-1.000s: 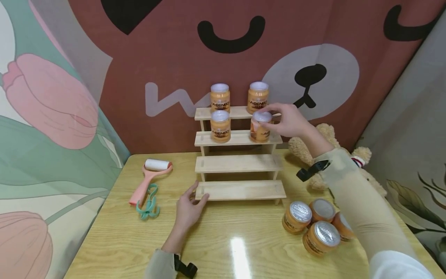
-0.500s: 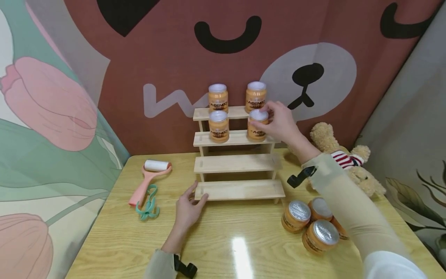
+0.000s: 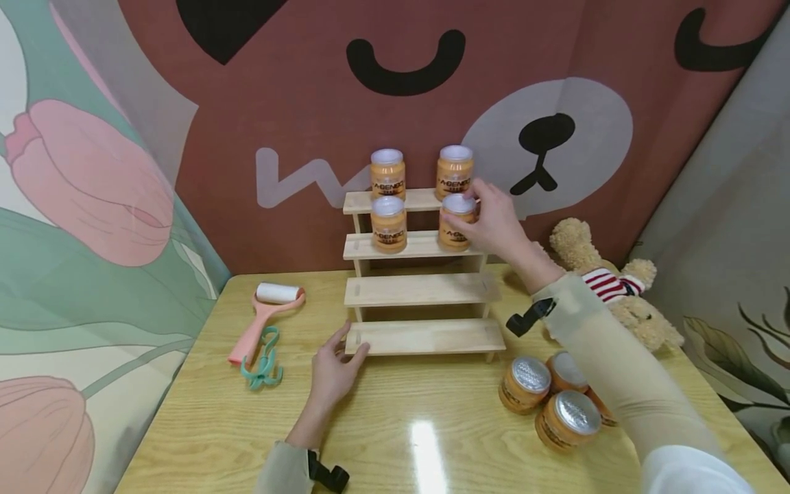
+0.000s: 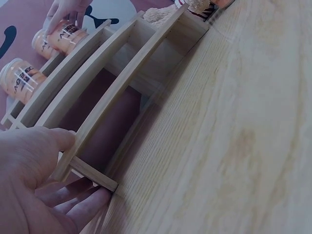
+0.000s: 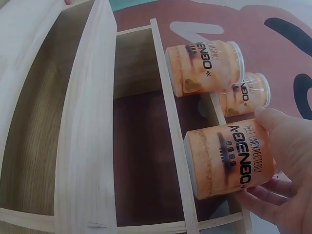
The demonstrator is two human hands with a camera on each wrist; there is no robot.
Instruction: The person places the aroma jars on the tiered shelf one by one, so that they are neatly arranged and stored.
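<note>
A four-step wooden display rack [image 3: 426, 291] stands on the table against the backdrop. My right hand [image 3: 496, 223] holds an orange jar [image 5: 229, 158] with a black-lettered label at the right of the second step from the top, thumb and fingers around its upper part. Another jar [image 3: 389, 226] stands left of it on the same step. The top step carries two more, a left jar [image 3: 387, 177] and a right jar [image 3: 454, 173]. My left hand [image 3: 333, 370] grips the left end of the lowest step, its thumb on the board [image 4: 122, 83] and its fingers by the end support.
Several orange jars [image 3: 570, 418] with silvery tops cluster on the table at the right, partly under my right forearm. A teddy bear [image 3: 642, 319] lies behind them. At the left are a pink-handled lint roller [image 3: 259, 319] and a green hook [image 3: 264, 367].
The held jar has shifted slightly left and turned, so more of its lettering faces forward. My right hand has moved left with it. The left hand keeps its place on the rack.
</note>
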